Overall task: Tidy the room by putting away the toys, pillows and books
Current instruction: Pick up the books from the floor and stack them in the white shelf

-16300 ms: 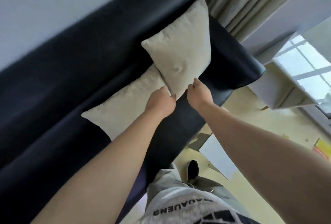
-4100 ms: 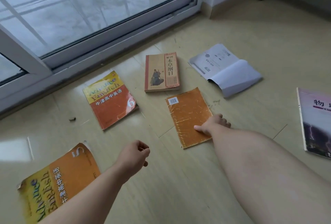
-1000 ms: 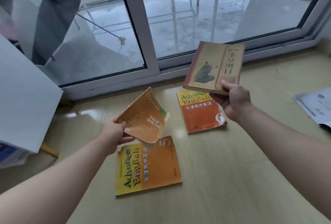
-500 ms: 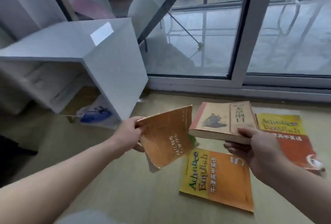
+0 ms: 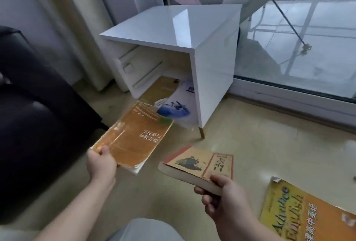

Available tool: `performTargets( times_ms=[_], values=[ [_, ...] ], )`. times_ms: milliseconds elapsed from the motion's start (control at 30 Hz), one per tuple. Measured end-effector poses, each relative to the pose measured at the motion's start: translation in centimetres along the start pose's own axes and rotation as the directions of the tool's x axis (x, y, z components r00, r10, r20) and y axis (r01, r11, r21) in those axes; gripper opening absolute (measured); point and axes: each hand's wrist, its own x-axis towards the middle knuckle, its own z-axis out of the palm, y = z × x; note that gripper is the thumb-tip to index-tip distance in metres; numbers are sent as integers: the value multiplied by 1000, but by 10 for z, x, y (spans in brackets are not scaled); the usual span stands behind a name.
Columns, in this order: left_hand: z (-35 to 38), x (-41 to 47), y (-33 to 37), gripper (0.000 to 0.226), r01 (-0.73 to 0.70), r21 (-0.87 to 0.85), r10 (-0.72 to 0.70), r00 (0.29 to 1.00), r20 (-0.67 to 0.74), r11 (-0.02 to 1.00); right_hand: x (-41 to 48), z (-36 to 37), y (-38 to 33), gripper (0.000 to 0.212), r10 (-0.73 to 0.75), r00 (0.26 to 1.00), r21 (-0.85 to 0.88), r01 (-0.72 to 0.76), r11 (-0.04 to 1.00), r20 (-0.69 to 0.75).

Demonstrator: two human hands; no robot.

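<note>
My left hand point(image 5: 101, 164) grips the near corner of a thin orange book point(image 5: 133, 137), held out towards the open white cabinet point(image 5: 212, 63). My right hand point(image 5: 223, 199) grips a thicker tan book with a red spine point(image 5: 198, 165), level above the floor. Inside the cabinet's bottom lie a white and blue book point(image 5: 177, 105) and a brownish one point(image 5: 163, 88). An orange and yellow English textbook point(image 5: 308, 215) lies on the floor at the lower right.
A black sofa point(image 5: 34, 117) fills the left side. Beige curtains point(image 5: 81, 28) hang behind it. A sliding glass door point(image 5: 308, 44) runs along the right behind the cabinet. The cabinet stands on thin gold legs point(image 5: 201, 134). My knee shows at the bottom edge.
The view has swung left towards the cabinet. Both hands carried their books along; the orange book now reaches nearer the cabinet opening. One textbook on the floor has left the view.
</note>
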Motion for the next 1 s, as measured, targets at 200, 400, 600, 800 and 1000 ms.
performTargets(
  times_ms=[200,400,600,800,1000],
  values=[
    [69,91,37,29,200,-314,-149,972,181,928,34,58,4,14,-121,981,-286,161,945,151],
    [156,155,80,29,373,-340,-215,882,419,863,84,113,-13,10,-308,924,-457,381,804,228],
    [209,207,72,20,455,-249,-273,802,531,855,141,160,-32,8,-420,895,-487,437,756,152],
    [245,221,49,18,441,-126,-291,755,588,888,186,186,-52,15,-498,867,-572,423,703,29],
    [271,231,40,13,333,-71,-239,794,559,940,219,198,-61,20,-516,855,-537,409,738,-57]
  ],
)
